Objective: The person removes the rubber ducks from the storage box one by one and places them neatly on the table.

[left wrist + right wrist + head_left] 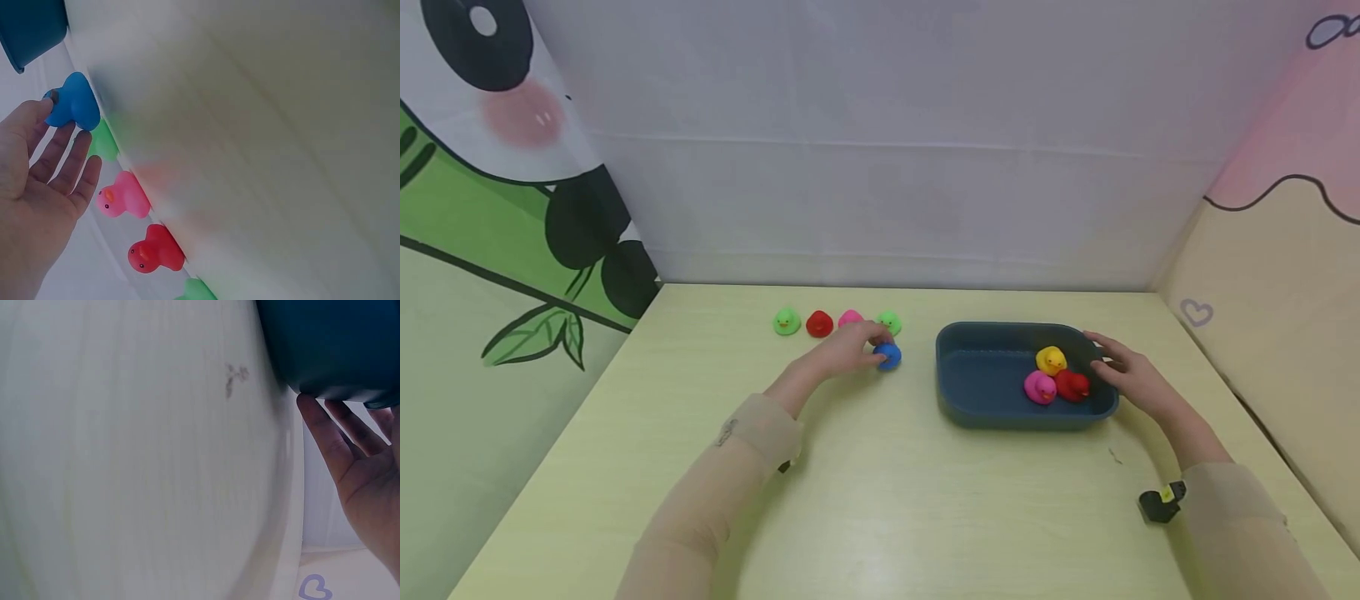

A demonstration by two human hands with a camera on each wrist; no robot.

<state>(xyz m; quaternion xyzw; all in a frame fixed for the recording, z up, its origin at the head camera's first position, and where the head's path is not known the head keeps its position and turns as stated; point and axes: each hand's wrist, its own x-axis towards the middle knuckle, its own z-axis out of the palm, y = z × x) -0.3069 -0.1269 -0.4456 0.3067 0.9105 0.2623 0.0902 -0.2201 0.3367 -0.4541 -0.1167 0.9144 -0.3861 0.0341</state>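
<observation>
In the head view, my left hand (852, 347) pinches a blue rubber duck (890, 357) between thumb and fingers. The left wrist view shows that blue duck (74, 103) at the fingertips, other fingers loosely extended. My right hand (1131, 379) holds the right end of a dark blue bin (977, 387), thumb over the rim. Its fingers touch the outer end wall in the right wrist view. A yellow duck (1051, 360), a pink duck (1040, 387) and a red duck (1072, 385) sit in the bin's right half.
Behind the left hand stand a green duck (786, 322), a red duck (819, 324), a partly hidden pink duck (850, 317) and another green duck (890, 322). They line the back of the pale wooden table (880, 508). Printed cloth walls (887, 200) border it.
</observation>
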